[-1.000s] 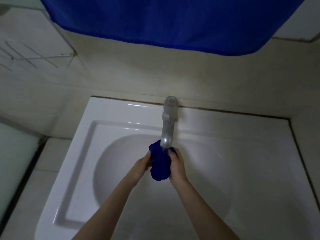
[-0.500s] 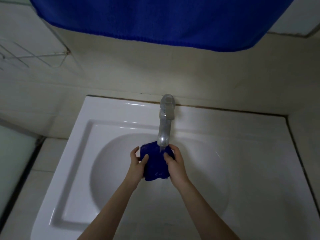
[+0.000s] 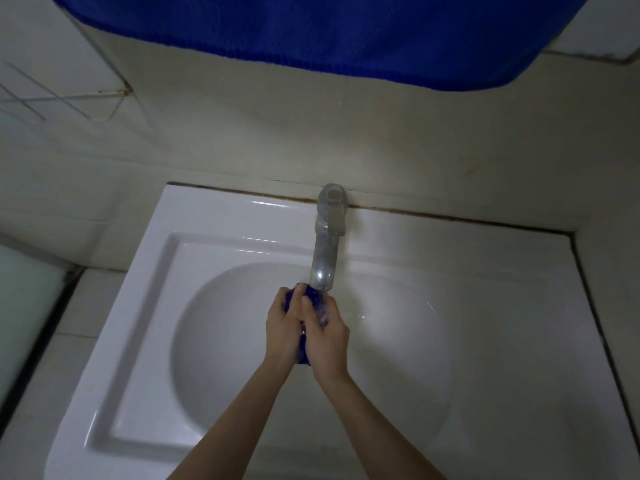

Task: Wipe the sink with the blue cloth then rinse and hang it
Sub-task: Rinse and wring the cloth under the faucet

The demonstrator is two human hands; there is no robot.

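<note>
Two-handed grip, tight: left hand [image 3: 282, 327] and right hand [image 3: 327, 337] pressed together, fingers curled round the blue cloth [image 3: 313, 301], bunched into a wad between the palms. Only slivers of cloth visible, at the fingertips and below the heels of the hands.

Held directly under the spout of the tap [image 3: 325, 251], over the bowl of the sink [image 3: 221, 216]. Judged a rinse-and-squeeze hold: wad kept compact to force water through and drain it into the bowl, not onto the rim. Glints on the right knuckles suggestive of running water; stream itself too faint to confirm. Wiping apparently finished; hanging not yet done.

Behind the tap, a plain pale wall [image 3: 381, 140]. High above the tap, a large blue towel [image 3: 346, 29] draped from an unseen support, a likely hanging place for the cloth as well. Left of the tap, beyond the sink edge, a tiled ledge [image 3: 86, 306].

No brand, label or legible writing on tap, sink, cloth or towel.
</note>
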